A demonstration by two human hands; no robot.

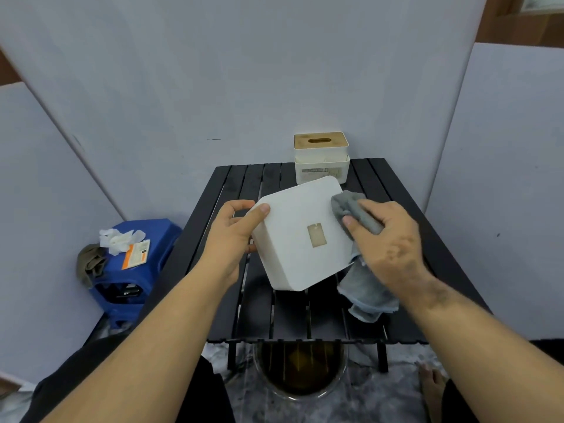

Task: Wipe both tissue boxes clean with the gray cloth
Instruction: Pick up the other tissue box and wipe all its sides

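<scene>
We hold a white tissue box (300, 236) tilted up off the table, its smooth matte underside facing us; it is squarish with rounded corners and bears a small tan rectangular patch near its middle. Our left hand (233, 236) grips the box's left edge, thumb laid flat over the near face and the other fingers curled behind it. Our right hand (387, 239) presses the gray cloth (355, 215) against the box's right edge, the thumb and curled fingers pinching a bunched fold of it. The cloth looks soft and nubby, and the rest of it hangs in loose folds below our right fingers, a paler blue-gray hem showing at the bottom.

Beyond our fingertips, at the table's far edge, stands the second tissue box (321, 158), white-walled with a light wooden lid cut by an oval slot, and a lower white tray section with a faint label.

The table (244, 184) beneath our hands is black, made of long parallel slats with narrow gaps. Pale gray panels (213, 71) wall in the space on three sides.

Left of our left fingers, well apart, sits a blue plastic stool (143, 267) carrying crumpled white tissues (117, 241), an orange-and-white packet (137, 253) and an olive rag (91, 264). Under the near table edge sits a round clear bowl (300, 374) with dark yellowish contents.
</scene>
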